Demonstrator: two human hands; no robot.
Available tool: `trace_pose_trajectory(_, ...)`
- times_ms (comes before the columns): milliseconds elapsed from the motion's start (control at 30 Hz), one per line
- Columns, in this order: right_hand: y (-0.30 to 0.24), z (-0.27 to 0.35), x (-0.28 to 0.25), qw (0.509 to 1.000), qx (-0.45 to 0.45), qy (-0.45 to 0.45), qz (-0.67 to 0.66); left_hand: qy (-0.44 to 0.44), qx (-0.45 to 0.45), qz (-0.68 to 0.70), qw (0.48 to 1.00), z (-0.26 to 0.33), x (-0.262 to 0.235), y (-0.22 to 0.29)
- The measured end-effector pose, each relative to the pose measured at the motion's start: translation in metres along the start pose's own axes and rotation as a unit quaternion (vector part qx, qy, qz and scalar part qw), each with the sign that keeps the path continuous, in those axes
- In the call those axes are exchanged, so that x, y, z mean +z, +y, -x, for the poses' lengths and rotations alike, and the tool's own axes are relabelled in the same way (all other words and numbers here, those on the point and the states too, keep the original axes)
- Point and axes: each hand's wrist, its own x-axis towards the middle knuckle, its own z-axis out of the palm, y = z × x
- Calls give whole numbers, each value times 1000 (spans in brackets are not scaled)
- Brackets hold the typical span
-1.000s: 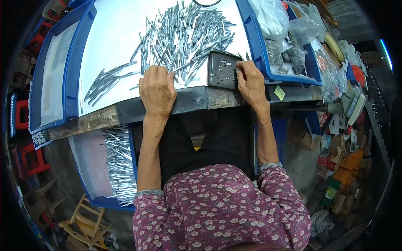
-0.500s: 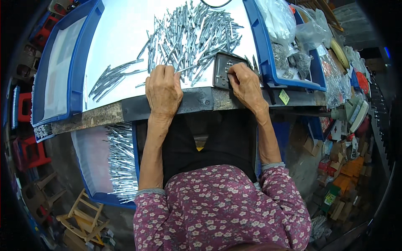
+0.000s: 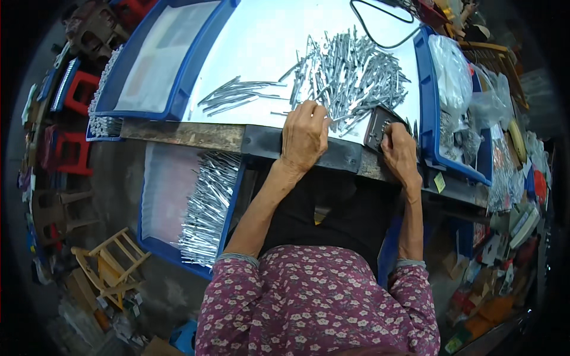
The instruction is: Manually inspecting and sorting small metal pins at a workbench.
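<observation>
My left hand (image 3: 304, 135) rests at the front edge of the white-topped table, fingers curled in and closed; whatever they may hold is hidden. Just beyond it lies a large heap of slim grey metal rods (image 3: 356, 74). A smaller bunch of rods (image 3: 237, 96) is spread out to the left. My right hand (image 3: 401, 153) is pinched closed at the right side of a small dark tray (image 3: 375, 132), which carries tiny metal parts. Too little shows between those fingertips to name anything in them.
Blue bins flank the work surface: a lined left bin (image 3: 181, 86) and a right bin (image 3: 424, 101) with plastic bags. Below the tabletop, another blue bin (image 3: 155, 244) holds many shiny rods. A black cable (image 3: 371, 35) loops at the back. A wooden folding chair (image 3: 113, 267) stands lower left.
The whole view has swung, so the table and hands appear further right. My right hand has drawn back slightly from over the tray toward its near right side. My left hand stays closed.
</observation>
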Motion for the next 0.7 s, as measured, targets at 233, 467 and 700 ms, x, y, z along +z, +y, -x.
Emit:
trace_pose_trajectory(233, 4, 5, -8, 965, 174, -20, -195, 85, -55, -66, 993, 0, -45, -39)
trace_pose_trajectory(467, 7, 6, 0, 935, 204, -8, -292, 14, -85, -149, 985, -3, -60, -67)
trace_pose_trajectory(700, 7, 8, 0, 936, 200, -2, -290, -13, -48, -162, 985, -11, -46, -81)
